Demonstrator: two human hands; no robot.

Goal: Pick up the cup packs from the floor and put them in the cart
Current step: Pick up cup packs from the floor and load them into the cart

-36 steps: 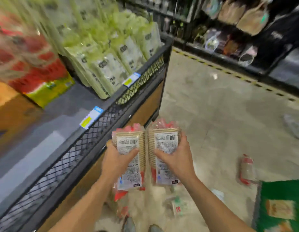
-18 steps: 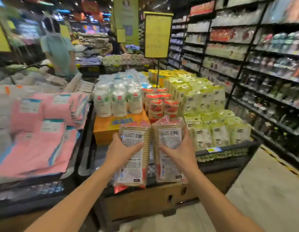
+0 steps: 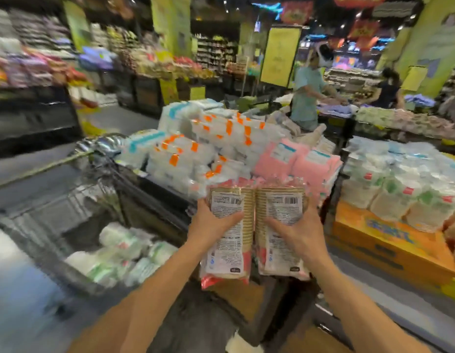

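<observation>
In mid-air at chest height, two cup packs are held upright side by side.

The left cup pack (image 3: 230,233) is gripped by the left hand (image 3: 208,226), the right cup pack (image 3: 281,230) by the right hand (image 3: 299,234), their sides touching. Below and to the left, the wire cart (image 3: 76,207) is seen with white packs (image 3: 122,258) lying in its basket; behind the held packs, a display bin (image 3: 157,197) is piled with pink and white goods.

Blurred supermarket aisle, grey floor (image 3: 22,296), stocked shelves (image 3: 30,62)
</observation>
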